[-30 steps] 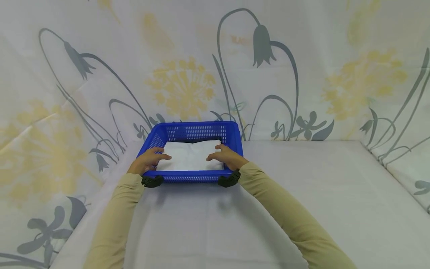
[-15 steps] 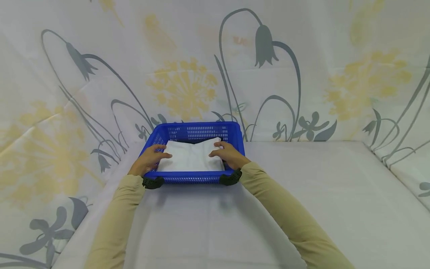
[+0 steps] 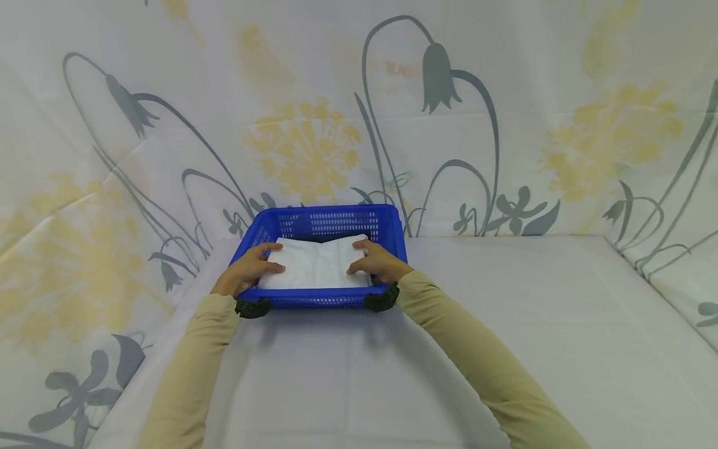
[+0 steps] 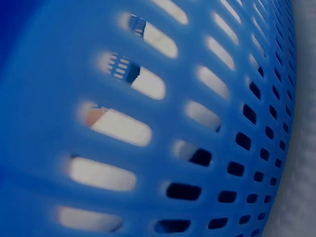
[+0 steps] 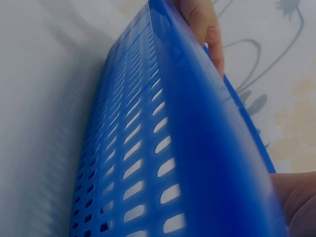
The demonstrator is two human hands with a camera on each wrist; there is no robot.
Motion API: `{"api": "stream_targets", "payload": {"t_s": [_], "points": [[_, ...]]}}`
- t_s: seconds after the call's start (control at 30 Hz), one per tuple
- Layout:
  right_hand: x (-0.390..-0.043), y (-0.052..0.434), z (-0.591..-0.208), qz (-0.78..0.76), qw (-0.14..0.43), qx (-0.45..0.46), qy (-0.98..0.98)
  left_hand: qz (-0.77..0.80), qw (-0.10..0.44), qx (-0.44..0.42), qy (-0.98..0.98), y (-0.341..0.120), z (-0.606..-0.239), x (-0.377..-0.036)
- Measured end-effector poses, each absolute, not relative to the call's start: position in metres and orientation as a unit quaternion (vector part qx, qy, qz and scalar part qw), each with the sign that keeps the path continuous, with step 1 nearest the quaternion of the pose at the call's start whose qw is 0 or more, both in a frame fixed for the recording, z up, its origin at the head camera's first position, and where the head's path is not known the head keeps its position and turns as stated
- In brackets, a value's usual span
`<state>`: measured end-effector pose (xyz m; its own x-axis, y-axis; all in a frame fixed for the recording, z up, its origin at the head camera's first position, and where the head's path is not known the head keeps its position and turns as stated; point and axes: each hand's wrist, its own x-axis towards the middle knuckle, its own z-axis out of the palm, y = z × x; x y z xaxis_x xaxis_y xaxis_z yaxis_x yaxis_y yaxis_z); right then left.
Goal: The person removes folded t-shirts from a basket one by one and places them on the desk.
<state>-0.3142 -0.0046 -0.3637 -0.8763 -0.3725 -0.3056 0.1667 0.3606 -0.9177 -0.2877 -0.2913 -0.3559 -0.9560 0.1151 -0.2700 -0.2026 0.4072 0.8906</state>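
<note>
Inside the blue plastic basket, my left hand and right hand rest on a folded white cloth, fingers laid nearly flat on its left and right ends; whether any fingertip curls under an edge I cannot tell. The cloth lies between my hands, long axis running left to right, filling most of the basket floor, both hands about equally near its middle. My wrists cross the near rim, and the perforated near wall fills both wrist views. The basket sits near the back edge of the white-covered table, just short of the flowered backdrop. Open surface stretches toward me and well to the right; the backdrop crowds the left side.
</note>
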Motion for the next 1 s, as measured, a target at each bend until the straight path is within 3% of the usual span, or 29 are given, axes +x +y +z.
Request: {"api": "stream_targets", "payload": {"t_s": [0.27,1.0], "points": [[-0.315,-0.005,-0.363,-0.549,0.203,-0.082,0.806,0.566,0.127,0.011,0.815,-0.292,-0.356,-0.288],[-0.311,0.005,-0.346,-0.585,0.158,-0.133,0.784,0.557,0.071,-0.003,0.828,-0.277,-0.326,-0.274]]}}
